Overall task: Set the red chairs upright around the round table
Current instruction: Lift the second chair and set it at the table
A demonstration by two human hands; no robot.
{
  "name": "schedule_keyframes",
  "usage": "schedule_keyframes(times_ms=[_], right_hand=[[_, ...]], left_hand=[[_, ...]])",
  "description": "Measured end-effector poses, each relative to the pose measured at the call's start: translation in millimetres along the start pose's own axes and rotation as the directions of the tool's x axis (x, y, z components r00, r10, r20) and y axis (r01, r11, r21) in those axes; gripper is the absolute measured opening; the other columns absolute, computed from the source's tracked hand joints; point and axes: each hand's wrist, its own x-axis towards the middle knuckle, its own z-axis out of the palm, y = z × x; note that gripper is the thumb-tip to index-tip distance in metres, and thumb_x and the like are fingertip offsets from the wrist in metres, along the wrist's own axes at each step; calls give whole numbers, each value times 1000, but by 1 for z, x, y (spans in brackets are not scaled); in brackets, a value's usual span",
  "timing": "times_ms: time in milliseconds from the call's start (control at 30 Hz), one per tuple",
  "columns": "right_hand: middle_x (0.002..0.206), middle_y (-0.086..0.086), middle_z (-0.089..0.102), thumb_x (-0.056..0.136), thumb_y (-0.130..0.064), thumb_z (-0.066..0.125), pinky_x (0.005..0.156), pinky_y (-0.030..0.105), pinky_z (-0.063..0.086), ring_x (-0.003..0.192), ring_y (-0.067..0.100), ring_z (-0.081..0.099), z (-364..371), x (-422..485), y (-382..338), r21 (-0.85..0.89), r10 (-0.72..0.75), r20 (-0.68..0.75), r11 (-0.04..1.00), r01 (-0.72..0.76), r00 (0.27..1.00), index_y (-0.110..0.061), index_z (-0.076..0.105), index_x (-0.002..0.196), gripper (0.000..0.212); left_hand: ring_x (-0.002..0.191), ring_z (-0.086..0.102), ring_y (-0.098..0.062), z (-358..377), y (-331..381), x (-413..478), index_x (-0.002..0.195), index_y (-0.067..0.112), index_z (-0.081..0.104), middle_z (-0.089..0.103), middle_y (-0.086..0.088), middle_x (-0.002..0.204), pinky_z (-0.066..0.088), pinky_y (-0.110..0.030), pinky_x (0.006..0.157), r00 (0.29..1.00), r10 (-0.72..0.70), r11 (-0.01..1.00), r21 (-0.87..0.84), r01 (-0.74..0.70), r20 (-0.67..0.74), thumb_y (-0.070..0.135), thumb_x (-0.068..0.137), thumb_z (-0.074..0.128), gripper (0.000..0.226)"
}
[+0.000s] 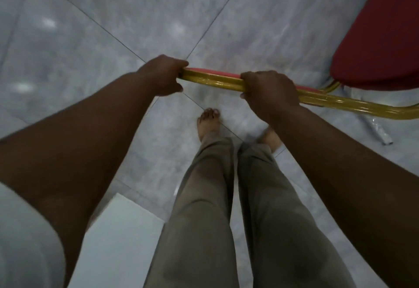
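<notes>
A red chair with a gold metal frame (217, 81) reaches in from the right, its top rail running across the middle of the view. My left hand (164, 76) grips the rail's left end. My right hand (269, 93) is closed around the same rail further right. The chair's red padded seat (381, 38) fills the upper right corner, and a wrapped silvery leg (381, 132) reaches the floor below it. The round table is out of view.
Grey marbled floor tiles (113, 27) spread all around. My bare feet (208, 122) and grey trousers (204, 208) stand just below the rail. A white block-like object (118, 231) sits at the lower left beside my leg.
</notes>
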Motion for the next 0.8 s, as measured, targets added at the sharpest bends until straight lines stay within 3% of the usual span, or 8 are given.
schedule_keyframes(times_ms=[167,367,567,667,800], right_hand=[[81,11,66,84,-12,58,63,36,48,68,33,60,4,-1,-1,-48,-12,-11,999,11,1000,-14,62,101,17],[80,7,68,86,-15,57,63,35,52,66,29,62,-30,-44,10,-31,-12,-78,999,10,997,-17,63,101,17],[88,2,71,88,-21,56,63,34,54,70,23,65,-102,-120,11,17,-28,-161,999,31,987,-22,60,107,19],[95,2,71,88,-23,58,67,34,55,77,22,67,-153,-171,14,76,-34,-227,996,52,973,-22,61,108,20],[104,2,72,86,-26,62,74,38,56,87,22,68,-216,-248,24,171,25,-308,985,29,951,-22,62,115,29]], left_hand=[[113,58,-35,0,8,8,133,18,53,61,-19,125,48,-45,97,999,39,999,28,-39,6,8,82,64,53],[95,65,-32,-26,45,-41,128,20,59,68,-16,112,54,-40,84,993,70,997,45,-66,-99,5,82,56,48],[87,67,-31,-93,100,-132,125,25,61,70,-12,102,54,-36,73,982,146,961,255,-110,-123,15,79,55,47],[74,66,-27,-142,142,-194,113,26,65,69,-7,89,50,-31,61,976,163,915,391,-95,-143,17,78,53,38],[56,49,-21,-202,220,-280,99,23,67,63,-3,76,36,-27,54,963,181,845,532,-49,-198,16,79,53,25]])
